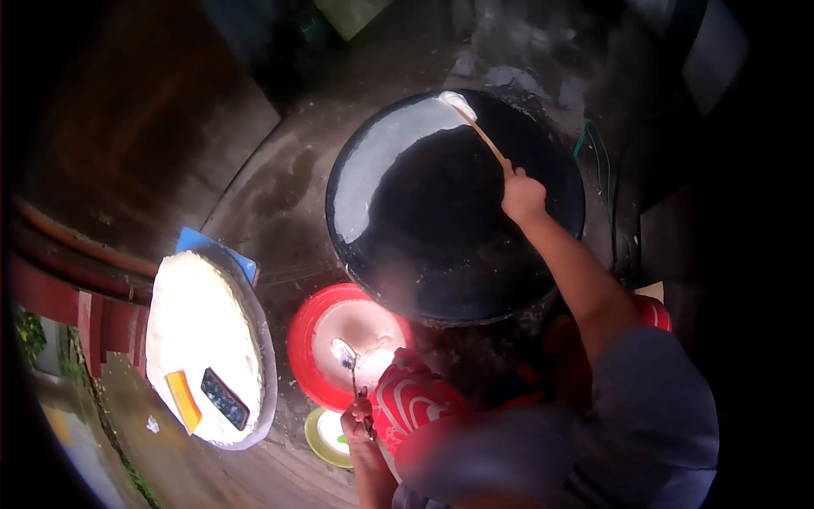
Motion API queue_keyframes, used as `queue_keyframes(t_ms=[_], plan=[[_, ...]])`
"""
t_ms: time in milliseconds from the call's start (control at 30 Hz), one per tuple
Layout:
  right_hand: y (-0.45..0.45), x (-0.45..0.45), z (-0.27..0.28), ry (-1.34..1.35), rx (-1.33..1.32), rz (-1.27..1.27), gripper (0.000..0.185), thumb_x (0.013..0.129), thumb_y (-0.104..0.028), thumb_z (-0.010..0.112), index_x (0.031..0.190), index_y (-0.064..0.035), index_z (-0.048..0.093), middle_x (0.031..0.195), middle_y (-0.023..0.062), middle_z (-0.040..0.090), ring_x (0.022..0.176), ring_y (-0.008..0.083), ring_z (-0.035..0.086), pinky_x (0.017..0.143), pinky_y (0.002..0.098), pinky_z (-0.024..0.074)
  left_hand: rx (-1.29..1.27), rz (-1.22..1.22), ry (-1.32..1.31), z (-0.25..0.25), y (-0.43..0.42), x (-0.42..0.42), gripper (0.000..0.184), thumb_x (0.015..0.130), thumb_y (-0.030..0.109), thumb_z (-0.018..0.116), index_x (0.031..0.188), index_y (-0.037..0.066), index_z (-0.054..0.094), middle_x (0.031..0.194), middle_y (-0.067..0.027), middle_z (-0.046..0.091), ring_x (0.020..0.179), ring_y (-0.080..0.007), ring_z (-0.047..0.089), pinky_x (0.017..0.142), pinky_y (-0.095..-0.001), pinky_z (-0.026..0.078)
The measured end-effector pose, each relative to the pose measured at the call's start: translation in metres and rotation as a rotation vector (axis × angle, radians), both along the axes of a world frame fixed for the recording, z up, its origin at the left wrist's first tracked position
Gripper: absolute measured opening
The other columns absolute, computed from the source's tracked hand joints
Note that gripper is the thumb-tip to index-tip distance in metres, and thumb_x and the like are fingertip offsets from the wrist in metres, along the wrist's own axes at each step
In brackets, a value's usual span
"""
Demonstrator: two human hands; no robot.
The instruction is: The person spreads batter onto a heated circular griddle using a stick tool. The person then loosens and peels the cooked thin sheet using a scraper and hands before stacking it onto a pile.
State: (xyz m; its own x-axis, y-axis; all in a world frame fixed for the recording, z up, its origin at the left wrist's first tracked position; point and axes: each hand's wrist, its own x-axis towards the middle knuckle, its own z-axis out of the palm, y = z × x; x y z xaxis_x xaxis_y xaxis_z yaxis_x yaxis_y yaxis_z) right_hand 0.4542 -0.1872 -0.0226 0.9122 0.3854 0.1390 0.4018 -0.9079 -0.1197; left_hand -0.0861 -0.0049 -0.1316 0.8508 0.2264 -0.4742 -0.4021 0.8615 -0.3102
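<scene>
At upper centre, my right hand grips a wooden stick; its tip bears a white wad near the upper rim of a round black griddle. A white layer curves along the griddle's upper left. At lower centre, my left hand holds a metal spoon over a red bowl of pale mixture; contact indeterminable. At lower left, a phone and a yellow item rest on a pale mound.

Red basin partly hidden by red cloth, left forearm cut off below, phone display unclear
</scene>
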Motion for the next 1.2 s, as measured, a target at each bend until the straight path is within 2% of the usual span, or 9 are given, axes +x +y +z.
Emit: queue_keyframes(t_ms=[133, 300, 467, 533, 567, 667, 800, 933, 1200], plan=[[0.028, -0.048, 0.030, 0.226, 0.080, -0.079, 0.072, 0.068, -0.014, 0.061, 0.133, -0.0017, 0.031, 0.107, 0.0160, 0.052, 0.086, 0.0284, 0.061, 0.069, 0.0369, 0.0508, 0.005, 0.003, -0.020, -0.009, -0.002, 0.004, 0.038, 0.089, 0.008, 0.028, 0.117, -0.016, 0.038, 0.076, -0.0081, 0.045, 0.060, -0.0154, 0.040, 0.048, -0.0263, 0.036], [0.050, 0.021, -0.008, -0.158, -0.087, 0.036, 0.036, 0.085, -0.009, 0.039, 0.119, 0.0002, 0.046, 0.090, 0.0115, 0.057, 0.068, 0.0244, 0.063, 0.050, 0.0362, 0.0497, 0.054, 0.009, 0.096, -0.010, -0.001, -0.001, 0.037, 0.089, 0.008, 0.028, 0.116, -0.016, 0.038, 0.075, -0.0082, 0.045, 0.059, -0.0159, 0.041, 0.048, -0.0259, 0.037], [-0.046, -0.015, 0.034, 0.097, -0.030, -0.096, 0.061, 0.073, -0.013, 0.059, 0.128, -0.0053, 0.036, 0.103, 0.0140, 0.055, 0.084, 0.0301, 0.061, 0.067, 0.0384, 0.0510, -0.141, 0.001, 0.030, 0.006, 0.002, 0.008, 0.037, 0.088, 0.008, 0.029, 0.115, -0.016, 0.039, 0.076, -0.0092, 0.045, 0.060, -0.0162, 0.041, 0.049, -0.0260, 0.037], [-0.068, -0.035, 0.028, 0.199, 0.132, -0.116, 0.053, 0.078, -0.017, 0.056, 0.127, -0.0048, 0.040, 0.099, 0.0160, 0.057, 0.087, 0.0303, 0.060, 0.075, 0.0380, 0.0479, 0.016, -0.007, 0.030, -0.037, 0.012, -0.021, 0.037, 0.088, 0.007, 0.029, 0.114, -0.016, 0.040, 0.076, -0.0091, 0.045, 0.058, -0.0161, 0.041, 0.049, -0.0262, 0.038], [-0.079, -0.033, 0.016, 0.225, 0.380, -0.020, 0.047, 0.081, -0.015, 0.054, 0.125, -0.0048, 0.043, 0.096, 0.0154, 0.058, 0.085, 0.0285, 0.060, 0.075, 0.0362, 0.0475, 0.473, -0.108, 0.266, -0.049, 0.016, -0.028, 0.036, 0.088, 0.007, 0.029, 0.114, -0.016, 0.040, 0.075, -0.0089, 0.046, 0.058, -0.0160, 0.042, 0.049, -0.0262, 0.038], [-0.098, -0.008, -0.003, 0.318, 0.799, 0.227, 0.032, 0.087, -0.009, 0.048, 0.118, -0.0040, 0.050, 0.087, 0.0122, 0.061, 0.078, 0.0223, 0.059, 0.073, 0.0308, 0.0461, 0.892, -0.142, 0.652, -0.028, 0.006, -0.021, 0.034, 0.087, 0.004, 0.031, 0.113, -0.015, 0.041, 0.073, -0.0075, 0.047, 0.056, -0.0156, 0.044, 0.050, -0.0258, 0.040], [-0.101, 0.067, -0.011, 0.367, 0.852, -0.073, 0.038, 0.088, -0.006, 0.040, 0.125, -0.0101, 0.049, 0.071, 0.0066, 0.061, 0.064, 0.0148, 0.055, 0.065, 0.0282, 0.0450, 0.419, 0.198, 0.593, -0.002, 0.004, -0.016, 0.034, 0.086, 0.005, 0.033, 0.112, -0.016, 0.040, 0.070, -0.0056, 0.046, 0.054, -0.0149, 0.046, 0.048, -0.0261, 0.041], [-0.089, 0.087, 0.012, 0.769, 0.940, -0.236, 0.044, 0.085, -0.004, 0.039, 0.128, -0.0127, 0.047, 0.062, 0.0042, 0.052, 0.039, 0.0128, 0.036, 0.036, 0.0286, 0.0285, 0.406, 0.140, 0.390, 0.015, 0.004, -0.013, 0.034, 0.086, 0.004, 0.033, 0.111, -0.017, 0.039, 0.068, -0.0052, 0.046, 0.054, -0.0149, 0.046, 0.048, -0.0260, 0.042], [-0.076, 0.076, 0.017, 0.810, 0.866, -0.276, 0.045, 0.081, -0.008, 0.037, 0.120, -0.0211, 0.054, 0.065, 0.0023, 0.052, 0.038, 0.0094, 0.031, 0.034, 0.0267, 0.0252, 0.445, 0.149, 0.507, 0.008, 0.006, -0.021, 0.028, 0.085, 0.003, 0.033, 0.106, -0.014, 0.041, 0.068, -0.0058, 0.045, 0.053, -0.0151, 0.046, 0.048, -0.0257, 0.041]])
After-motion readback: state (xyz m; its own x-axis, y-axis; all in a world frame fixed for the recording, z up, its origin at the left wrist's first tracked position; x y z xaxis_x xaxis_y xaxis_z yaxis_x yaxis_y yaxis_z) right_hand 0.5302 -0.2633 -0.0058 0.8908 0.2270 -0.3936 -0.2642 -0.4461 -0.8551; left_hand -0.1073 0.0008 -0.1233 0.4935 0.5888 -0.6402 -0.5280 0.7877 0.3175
